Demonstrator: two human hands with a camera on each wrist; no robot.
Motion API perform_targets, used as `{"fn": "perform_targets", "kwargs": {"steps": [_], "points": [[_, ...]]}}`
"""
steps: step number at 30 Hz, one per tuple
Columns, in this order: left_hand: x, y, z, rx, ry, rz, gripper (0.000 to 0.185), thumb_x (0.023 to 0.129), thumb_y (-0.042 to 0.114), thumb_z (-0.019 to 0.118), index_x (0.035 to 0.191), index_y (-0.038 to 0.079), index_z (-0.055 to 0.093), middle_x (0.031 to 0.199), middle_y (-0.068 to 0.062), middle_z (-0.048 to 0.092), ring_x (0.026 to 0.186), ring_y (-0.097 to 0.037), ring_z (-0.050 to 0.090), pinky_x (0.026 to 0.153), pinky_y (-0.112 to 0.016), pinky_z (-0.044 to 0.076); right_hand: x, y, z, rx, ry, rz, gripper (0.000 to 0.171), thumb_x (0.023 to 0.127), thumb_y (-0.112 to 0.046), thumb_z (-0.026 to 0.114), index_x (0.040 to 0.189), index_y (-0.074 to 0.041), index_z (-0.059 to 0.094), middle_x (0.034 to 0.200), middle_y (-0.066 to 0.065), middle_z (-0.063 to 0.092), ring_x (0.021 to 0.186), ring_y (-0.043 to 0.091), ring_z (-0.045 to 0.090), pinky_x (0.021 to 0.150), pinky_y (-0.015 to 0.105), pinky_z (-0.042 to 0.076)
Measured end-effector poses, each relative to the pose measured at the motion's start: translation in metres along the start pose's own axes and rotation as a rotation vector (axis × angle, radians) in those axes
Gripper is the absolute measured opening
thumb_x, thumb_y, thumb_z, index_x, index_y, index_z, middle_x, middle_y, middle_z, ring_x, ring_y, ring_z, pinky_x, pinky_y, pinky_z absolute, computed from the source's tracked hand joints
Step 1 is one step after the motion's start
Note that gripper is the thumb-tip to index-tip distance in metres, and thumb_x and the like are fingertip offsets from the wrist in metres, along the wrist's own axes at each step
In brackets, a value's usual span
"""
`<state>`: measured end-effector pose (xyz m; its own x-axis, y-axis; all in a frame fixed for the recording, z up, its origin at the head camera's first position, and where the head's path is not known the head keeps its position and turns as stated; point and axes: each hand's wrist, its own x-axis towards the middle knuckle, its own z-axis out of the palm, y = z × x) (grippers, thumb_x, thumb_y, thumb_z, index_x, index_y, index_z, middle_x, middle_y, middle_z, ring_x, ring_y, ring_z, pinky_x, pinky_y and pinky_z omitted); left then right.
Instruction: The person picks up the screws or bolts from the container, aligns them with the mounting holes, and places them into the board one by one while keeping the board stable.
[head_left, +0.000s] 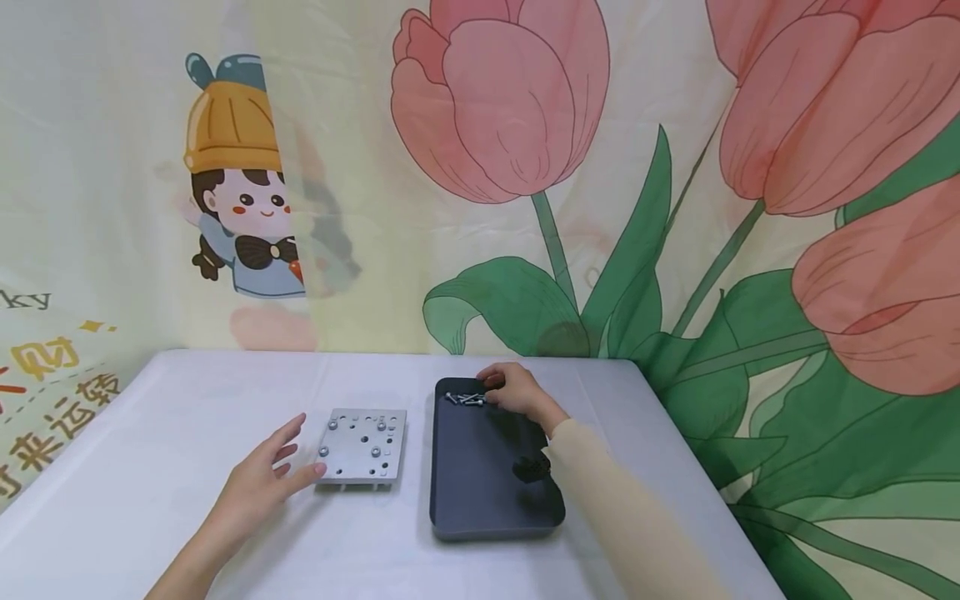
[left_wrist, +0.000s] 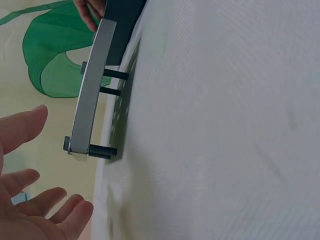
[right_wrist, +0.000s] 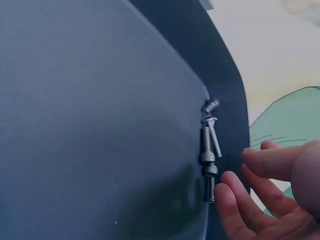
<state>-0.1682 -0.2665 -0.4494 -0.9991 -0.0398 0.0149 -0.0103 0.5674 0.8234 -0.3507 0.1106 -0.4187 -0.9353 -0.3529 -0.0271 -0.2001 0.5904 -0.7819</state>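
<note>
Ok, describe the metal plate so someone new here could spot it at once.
On the white table, find the long dark tray, then look just left of it, beside the left hand. There is the square metal plate, with bolts sticking out underneath. Unlike the tray, it is silver, flat-topped and dotted with holes and bolt heads.

Left grip [left_wrist: 25,217] near metal plate [left_wrist: 93,90], protruding bolts [left_wrist: 116,74], white cloth [left_wrist: 215,120]
</note>
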Motion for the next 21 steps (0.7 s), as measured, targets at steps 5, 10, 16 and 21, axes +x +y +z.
{"fn": "perform_targets", "kwargs": {"steps": [5, 10, 16, 21], "points": [[0.0, -0.003, 0.002, -0.042, -0.034, -0.044, 0.097, 0.096, 0.039, 0.08, 0.17, 0.01, 0.024, 0.17, -0.025, 0.031, 0.147, -0.054, 0.042, 0.114, -0.061, 0.043, 0.005, 0.003, 0.009, -0.021, 0.022, 0.049, 0.032, 0.097, 0.005, 0.069, 0.127, -0.002, 0.073, 0.119, 0.017, 0.073, 0.097, 0.024, 0.068, 0.076, 0.037, 0.061], [0.003, -0.004, 0.008, -0.036, -0.065, -0.066, 0.096, 0.096, 0.04, 0.081, 0.169, 0.009, 0.026, 0.168, -0.025, 0.035, 0.145, -0.052, 0.046, 0.113, -0.059, 0.045, 0.01, 0.01, 0.014, -0.055, 0.048, 0.099, 0.026, 0.096, 0.004, 0.072, 0.12, -0.002, 0.076, 0.113, 0.013, 0.075, 0.089, 0.019, 0.068, 0.071, 0.033, 0.059], [0.005, -0.004, 0.015, -0.029, -0.062, -0.053, 0.094, 0.095, 0.035, 0.082, 0.167, 0.006, 0.03, 0.165, -0.026, 0.041, 0.142, -0.047, 0.053, 0.107, -0.051, 0.052, 0.008, 0.012, 0.017, -0.11, 0.071, 0.125, 0.024, 0.095, 0.002, 0.073, 0.118, -0.004, 0.079, 0.104, 0.008, 0.076, 0.083, 0.017, 0.066, 0.07, 0.031, 0.059], [0.007, -0.004, 0.018, -0.04, -0.047, -0.044, 0.089, 0.095, 0.027, 0.083, 0.165, 0.003, 0.034, 0.159, -0.029, 0.048, 0.137, -0.042, 0.059, 0.1, -0.04, 0.057, 0.005, 0.008, 0.019, -0.143, 0.073, 0.103, 0.023, 0.095, -0.001, 0.074, 0.118, -0.003, 0.079, 0.105, 0.008, 0.077, 0.085, 0.017, 0.068, 0.073, 0.031, 0.059]]}}
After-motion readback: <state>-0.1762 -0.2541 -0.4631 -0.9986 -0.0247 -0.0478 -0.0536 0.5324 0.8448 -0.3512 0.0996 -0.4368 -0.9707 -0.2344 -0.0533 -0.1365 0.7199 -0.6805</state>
